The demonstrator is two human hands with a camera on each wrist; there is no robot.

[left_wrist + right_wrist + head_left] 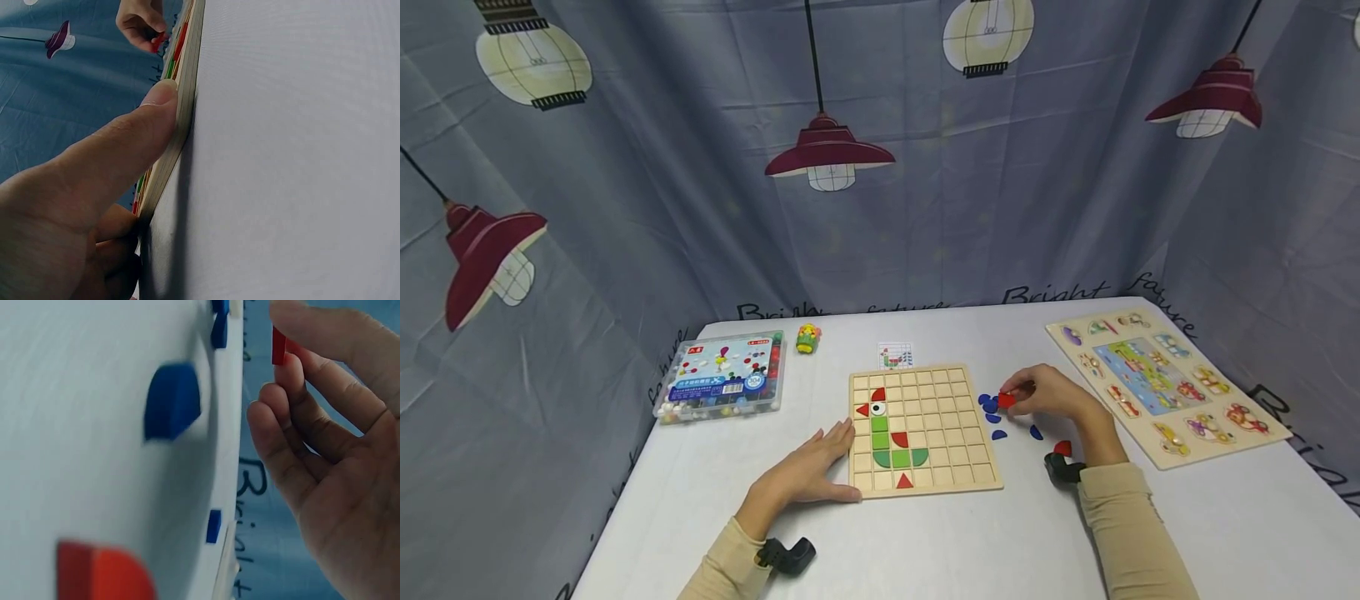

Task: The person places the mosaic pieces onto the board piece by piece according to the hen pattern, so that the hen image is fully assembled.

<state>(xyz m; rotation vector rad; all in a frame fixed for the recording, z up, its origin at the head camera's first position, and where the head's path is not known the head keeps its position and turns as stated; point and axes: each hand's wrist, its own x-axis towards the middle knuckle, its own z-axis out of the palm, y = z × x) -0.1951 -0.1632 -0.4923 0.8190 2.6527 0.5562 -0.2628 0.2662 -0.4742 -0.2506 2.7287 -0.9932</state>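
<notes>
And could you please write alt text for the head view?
A person's right hand pinches a red piece beside a gridded wooden board, which their left hand touches. Red and green pieces sit on the board; blue pieces, a box and a picture puzzle lie nearby.

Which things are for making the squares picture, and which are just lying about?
For the job:
grid board, with shapes on it
red piece in the right hand
loose blue pieces
loose red piece
picture card, probably the pattern

Probably just lying about:
plastic box
toy figure
picture puzzle
</notes>
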